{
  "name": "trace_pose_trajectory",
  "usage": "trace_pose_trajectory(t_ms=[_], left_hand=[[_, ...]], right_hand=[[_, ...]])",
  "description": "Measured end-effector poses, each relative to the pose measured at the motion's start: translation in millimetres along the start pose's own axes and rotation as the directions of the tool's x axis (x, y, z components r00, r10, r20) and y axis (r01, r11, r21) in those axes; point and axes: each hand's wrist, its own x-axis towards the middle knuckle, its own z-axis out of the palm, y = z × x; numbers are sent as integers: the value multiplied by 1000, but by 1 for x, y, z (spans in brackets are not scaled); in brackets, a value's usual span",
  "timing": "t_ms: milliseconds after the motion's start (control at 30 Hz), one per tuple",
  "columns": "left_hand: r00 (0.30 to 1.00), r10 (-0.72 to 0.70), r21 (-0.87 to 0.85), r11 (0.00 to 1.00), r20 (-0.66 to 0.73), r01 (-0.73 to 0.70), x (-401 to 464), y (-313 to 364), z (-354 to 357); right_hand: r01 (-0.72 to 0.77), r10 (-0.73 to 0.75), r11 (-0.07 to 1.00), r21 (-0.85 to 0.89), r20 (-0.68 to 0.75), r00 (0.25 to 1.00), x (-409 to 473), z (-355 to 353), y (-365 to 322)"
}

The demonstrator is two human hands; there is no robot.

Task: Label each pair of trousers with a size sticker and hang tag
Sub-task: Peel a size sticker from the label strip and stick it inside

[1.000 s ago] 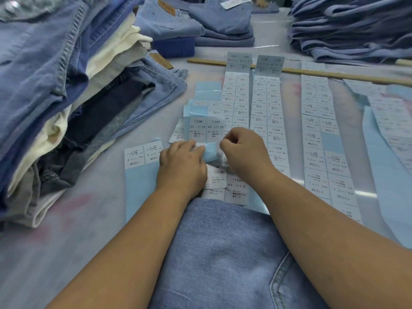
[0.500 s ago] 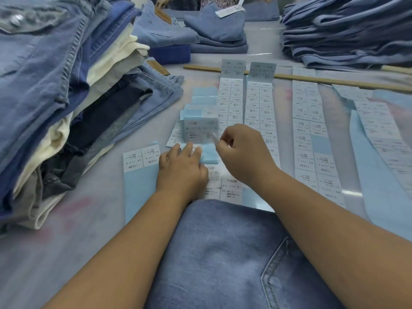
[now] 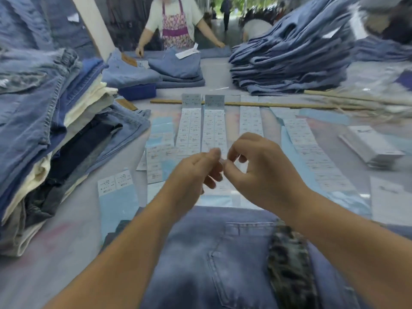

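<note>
A pair of blue denim trousers [image 3: 214,259] lies in front of me, back pocket up, with a dark patterned patch on its right. Both hands are raised above the table just beyond its waistband. My left hand [image 3: 196,172] and my right hand [image 3: 260,166] meet at the fingertips and pinch a small pale size sticker [image 3: 219,158] between them; it is blurred. Long sheets of white size stickers on blue backing [image 3: 214,128] lie in rows on the table behind the hands. More sticker sheets [image 3: 113,184] lie to the left.
A tall stack of folded trousers [image 3: 44,134] stands at the left, another pile [image 3: 296,54] at the back right. A wooden stick [image 3: 267,105] lies across the table. A white box [image 3: 370,146] sits right. A person in an apron [image 3: 176,23] works opposite.
Both hands have lifted off the sticker sheets and come together in the air with a peeled sticker. The camera has tilted up, showing the far side of the table.
</note>
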Motion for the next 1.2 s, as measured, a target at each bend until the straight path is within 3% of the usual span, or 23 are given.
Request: trace_pose_trajectory(t_ms=[167,433,533,633,900,1033,1200], left_hand=[[996,46,-115,993,75,-37,-50,37,55],[984,25,-111,994,175,-6,-91,58,142],[957,57,-45,998,285,-46,-97,63,170],[879,103,-66,994,465,-82,-101,73,200],[796,41,136,979,604,-154,-85,84,253],[793,-90,362,917,603,-171,-63,84,273],[892,-145,547,827,429,-129,-20,71,306]], right_hand=[[-8,8,1000,17,-31,999,-53,-54,-9],[-258,268,956,139,-56,962,-146,-123,13],[-432,476,837,337,-56,878,-175,-149,28],[-535,617,702,470,-28,786,-194,-170,48],[-584,745,432,687,93,660,-222,-190,102],[-603,790,437,667,36,612,-226,-188,129],[-668,886,381,639,-45,462,-225,-173,170]])
